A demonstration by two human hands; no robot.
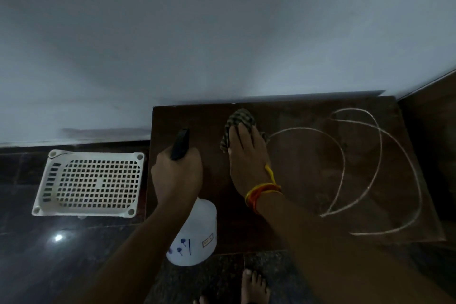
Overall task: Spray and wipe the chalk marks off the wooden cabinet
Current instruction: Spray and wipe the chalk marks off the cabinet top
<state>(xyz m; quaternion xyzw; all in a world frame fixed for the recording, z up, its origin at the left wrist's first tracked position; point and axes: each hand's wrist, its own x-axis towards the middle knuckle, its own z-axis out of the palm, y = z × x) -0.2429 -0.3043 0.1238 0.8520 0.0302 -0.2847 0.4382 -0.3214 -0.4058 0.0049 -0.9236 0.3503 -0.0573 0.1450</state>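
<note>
— since the left hand (176, 175) is curled round the spray bottle (192, 232) at its black trigger head, is it kept ready for more spraying?

— likely. the right hand (248, 155) lies flat, fingers straight, pressing the checked cloth (238, 119) onto the wooden cabinet (296, 180) top, just left of the chalk marks (377, 163), which look untouched.

— any writing?

— a small label and blue marks on the bottle, too blurred to read.
</note>
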